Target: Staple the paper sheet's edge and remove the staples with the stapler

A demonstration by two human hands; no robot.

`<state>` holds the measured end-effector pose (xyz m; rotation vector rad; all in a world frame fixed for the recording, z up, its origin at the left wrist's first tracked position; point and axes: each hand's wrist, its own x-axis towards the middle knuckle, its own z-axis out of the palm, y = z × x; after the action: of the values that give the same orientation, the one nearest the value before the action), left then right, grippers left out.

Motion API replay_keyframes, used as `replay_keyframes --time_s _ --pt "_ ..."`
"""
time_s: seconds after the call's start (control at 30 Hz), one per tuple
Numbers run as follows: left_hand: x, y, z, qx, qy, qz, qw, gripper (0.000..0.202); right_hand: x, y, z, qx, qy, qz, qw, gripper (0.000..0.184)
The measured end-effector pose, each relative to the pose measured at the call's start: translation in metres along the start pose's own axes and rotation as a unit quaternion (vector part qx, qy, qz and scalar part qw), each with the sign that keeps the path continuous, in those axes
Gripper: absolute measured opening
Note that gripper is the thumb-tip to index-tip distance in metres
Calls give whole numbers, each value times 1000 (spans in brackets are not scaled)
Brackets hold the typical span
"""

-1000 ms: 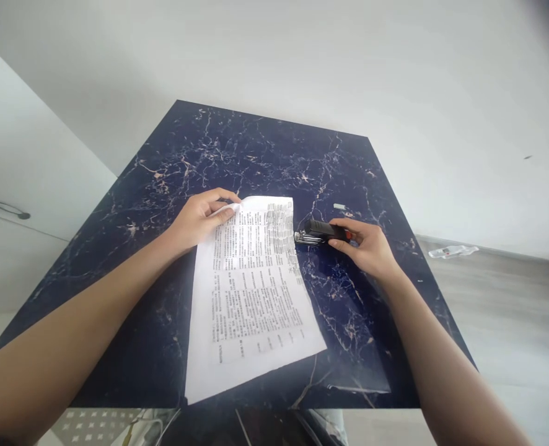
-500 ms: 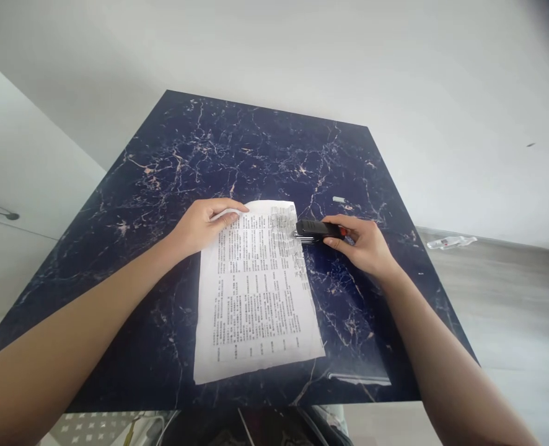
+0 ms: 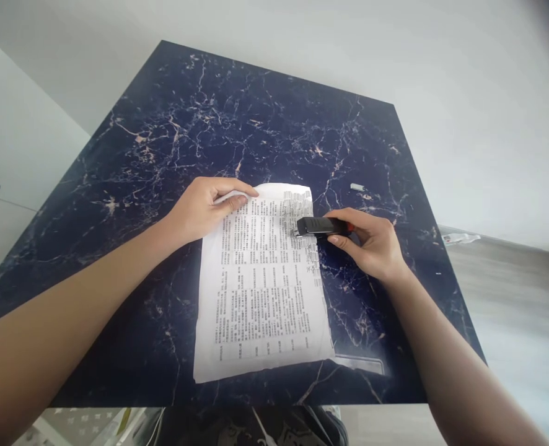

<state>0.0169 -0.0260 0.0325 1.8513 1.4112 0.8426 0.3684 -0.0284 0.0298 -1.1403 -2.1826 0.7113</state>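
Printed sheets of paper [image 3: 260,297] lie on the dark blue marbled table, their right edge crowded with many staples. My left hand [image 3: 216,204] grips the upper left edge of the paper, thumb on top and the other fingers partly hidden at the edge. In my right hand [image 3: 367,241] is a black stapler [image 3: 321,226] with a bit of red near its rear. Its front end reaches over the right margin of the paper, among the staples. Whether its jaws press on the paper I cannot tell.
A small strip of staples [image 3: 357,187] lies on the table [image 3: 256,124] beyond my right hand. A flat clear-edged piece [image 3: 360,364] sits near the front edge. On the right, a clear plastic wrapper [image 3: 460,238] rests beyond the table by the wall.
The stapler's front end has moved left, from the paper's edge to over its right margin. My left hand keeps its hold. The whole view has shifted slightly.
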Motion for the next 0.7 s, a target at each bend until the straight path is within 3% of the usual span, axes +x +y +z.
replay_keyframes --time_s 0.53,0.7 --pt "1 3 -1 19 -4 1 1000 29 1 -9 10 -43 10 -42 998 26" --pt "1 2 -1 28 -4 1 1000 29 0 -9 11 -49 18 -61 997 35"
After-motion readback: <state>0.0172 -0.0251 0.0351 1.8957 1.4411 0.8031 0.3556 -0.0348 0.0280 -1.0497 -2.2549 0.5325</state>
